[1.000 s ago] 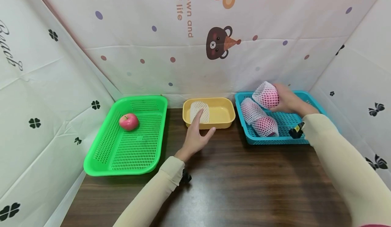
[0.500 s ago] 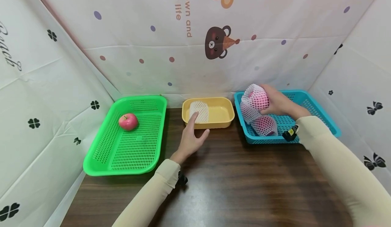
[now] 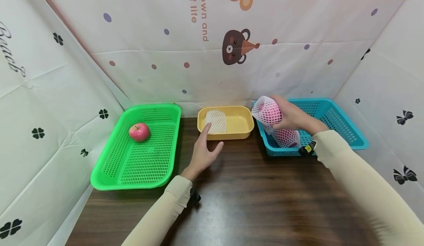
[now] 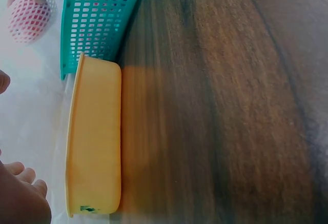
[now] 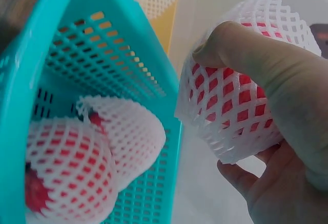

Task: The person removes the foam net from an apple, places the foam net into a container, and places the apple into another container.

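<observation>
My right hand (image 3: 289, 114) grips an apple in a white foam net (image 3: 269, 113) above the left end of the blue basket (image 3: 349, 135). In the right wrist view, thumb and fingers curl round the netted apple (image 5: 241, 96). Two more netted apples lie in the basket; the nearer netted apple (image 5: 72, 172) shows red through its mesh. My left hand (image 3: 202, 156) holds nothing, its thumb and fingers spread before the yellow tray (image 3: 240, 123). Inside that tray lies a loose foam net (image 3: 216, 121). A bare red apple (image 3: 139, 132) sits in the green basket (image 3: 135, 183).
The green basket stands at the left, the yellow tray in the middle and the blue basket at the right, all on a dark wood table (image 3: 251, 194). A printed cloth (image 3: 152, 80) hangs directly behind them, with more cloth along both sides.
My right hand has carried the netted apple leftward and a little lower, from over the blue basket's middle to its left rim. The left hand has drawn back slightly toward me.
</observation>
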Tool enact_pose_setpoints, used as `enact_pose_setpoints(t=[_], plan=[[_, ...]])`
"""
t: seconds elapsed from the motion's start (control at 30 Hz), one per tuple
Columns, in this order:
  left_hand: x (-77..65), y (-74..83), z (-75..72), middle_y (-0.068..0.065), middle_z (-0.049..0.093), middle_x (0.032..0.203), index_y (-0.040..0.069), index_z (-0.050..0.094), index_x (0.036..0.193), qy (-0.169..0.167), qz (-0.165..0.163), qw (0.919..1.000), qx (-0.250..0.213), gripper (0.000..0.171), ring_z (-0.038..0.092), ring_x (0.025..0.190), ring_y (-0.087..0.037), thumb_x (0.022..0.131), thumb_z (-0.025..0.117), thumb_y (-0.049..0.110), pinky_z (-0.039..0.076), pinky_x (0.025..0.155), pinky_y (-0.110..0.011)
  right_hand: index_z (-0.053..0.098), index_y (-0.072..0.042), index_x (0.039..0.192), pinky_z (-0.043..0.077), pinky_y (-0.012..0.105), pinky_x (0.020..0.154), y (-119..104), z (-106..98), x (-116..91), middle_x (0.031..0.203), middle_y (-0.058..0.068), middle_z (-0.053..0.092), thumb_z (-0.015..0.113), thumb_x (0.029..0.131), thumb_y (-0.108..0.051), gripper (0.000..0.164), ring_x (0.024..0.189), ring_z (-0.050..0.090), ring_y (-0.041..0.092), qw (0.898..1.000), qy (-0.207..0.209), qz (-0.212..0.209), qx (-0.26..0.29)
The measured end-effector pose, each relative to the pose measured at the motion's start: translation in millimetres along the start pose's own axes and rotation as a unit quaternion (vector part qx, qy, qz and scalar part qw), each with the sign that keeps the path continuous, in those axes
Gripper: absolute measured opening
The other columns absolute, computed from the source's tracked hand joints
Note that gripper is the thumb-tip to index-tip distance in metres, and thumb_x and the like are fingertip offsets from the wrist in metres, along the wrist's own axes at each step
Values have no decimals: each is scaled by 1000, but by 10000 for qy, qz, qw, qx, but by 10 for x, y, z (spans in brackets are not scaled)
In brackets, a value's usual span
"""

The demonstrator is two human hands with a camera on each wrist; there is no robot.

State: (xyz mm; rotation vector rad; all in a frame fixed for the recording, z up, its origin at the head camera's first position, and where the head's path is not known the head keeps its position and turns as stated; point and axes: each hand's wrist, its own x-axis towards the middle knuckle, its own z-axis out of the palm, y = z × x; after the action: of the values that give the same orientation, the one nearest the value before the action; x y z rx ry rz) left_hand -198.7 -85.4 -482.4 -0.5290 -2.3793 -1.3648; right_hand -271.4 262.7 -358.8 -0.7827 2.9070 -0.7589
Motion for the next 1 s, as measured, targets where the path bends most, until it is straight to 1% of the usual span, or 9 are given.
enact_pose_setpoints(t=[0.07,0.17,0.23,0.33,0.43,0.6,0.8,0.87,1.0], plan=[[-17,-7,-7,-13,36,163,10,30,161,7,-23,10000,16,83,37,149,-22,93,74,30,33,119,-46,24,-4,157,47,65,99,-23,43,11,148,23,40,88,73,-6,106,126,50,42,10000,-19,-62,3],[-40,-19,-20,-13,37,162,9,31,160,23,-35,10000,55,83,37,148,-22,93,74,30,33,119,-46,25,-5,157,48,63,98,-61,100,17,147,21,42,89,73,-6,105,125,51,39,9999,-31,-105,-12],[-50,-26,-30,-12,37,163,10,31,160,22,-83,9999,69,83,38,148,-22,93,75,30,33,119,-45,25,-4,157,48,63,98,-94,127,21,147,21,42,88,73,-7,105,125,51,39,9999,-37,-147,-20],[-65,-35,-41,-13,36,163,11,30,161,32,-151,9999,46,83,38,148,-24,93,74,29,33,119,-48,26,-4,156,48,62,99,-163,162,32,147,20,43,89,73,-8,105,124,51,38,9998,-37,-164,-51],[-78,-43,-51,-11,35,164,14,29,161,-14,-280,9996,23,83,36,149,-24,93,74,29,32,119,-49,28,-3,156,47,61,101,-237,197,54,147,20,44,89,73,-9,103,125,50,37,9997,-69,-217,-83],[-99,-64,-66,-11,34,164,13,29,161,-69,-381,9992,26,83,35,150,-24,94,73,29,31,120,-48,29,-2,156,45,60,103,-352,269,102,148,20,44,90,72,-9,104,127,49,37,9992,-129,-353,-101],[-120,-102,-92,-10,35,164,10,31,160,34,-380,9992,86,81,36,149,-25,94,72,29,32,119,-49,28,-6,157,45,58,105,-479,387,165,148,16,44,92,70,-13,108,128,48,34,9992,-256,-285,-93],[-126,-119,-105,-12,36,163,7,31,160,64,-374,9992,104,80,36,149,-26,94,72,29,32,119,-50,28,-5,157,46,57,104,-514,428,180,147,16,45,92,69,-14,108,127,49,33,9991,-309,-286,-86],[-140,-138,-132,-11,36,163,8,32,160,73,-433,9990,99,79,36,149,-26,95,72,29,32,119,-50,28,-6,157,47,56,104,-567,500,204,146,15,47,93,69,-15,110,125,51,32,9987,-377,-317,-126]])
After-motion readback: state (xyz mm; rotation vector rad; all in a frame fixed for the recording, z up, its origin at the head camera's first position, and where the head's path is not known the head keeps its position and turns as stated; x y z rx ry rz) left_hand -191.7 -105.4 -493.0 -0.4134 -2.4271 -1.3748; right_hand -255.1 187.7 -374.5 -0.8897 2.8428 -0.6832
